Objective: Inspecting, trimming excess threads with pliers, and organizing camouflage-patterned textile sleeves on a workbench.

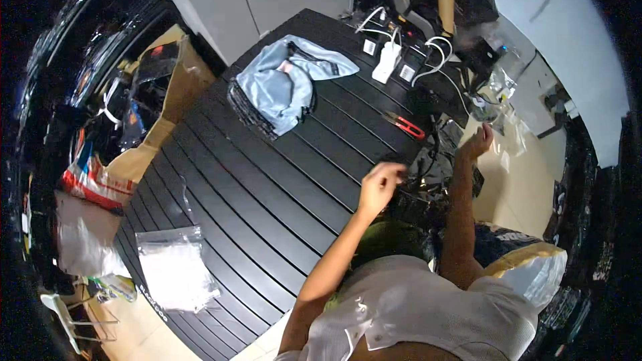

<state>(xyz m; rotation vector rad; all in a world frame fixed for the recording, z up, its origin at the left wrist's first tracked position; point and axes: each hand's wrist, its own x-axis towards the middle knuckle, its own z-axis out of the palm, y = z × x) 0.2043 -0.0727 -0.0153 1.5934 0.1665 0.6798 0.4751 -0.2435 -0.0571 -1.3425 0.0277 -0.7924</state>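
My left hand is held over the right part of the black slatted table, its fingers curled in and their tips blurred. Further right, past the table's edge, my right hand is raised with its fingers folded. Whatever either hand grips, if anything, is too small or dark to make out. Between the two arms lies a crumpled, shiny black bundle. Red-handled thread snips rest on the table just beyond the left hand. A light blue satin garment with black lace lies bunched at the far side.
A clear bag with white contents lies at the near left. An open cardboard box with dark goods stands against the left edge. At the far right are a white power strip and cables. A plastic bag sits beside my right arm.
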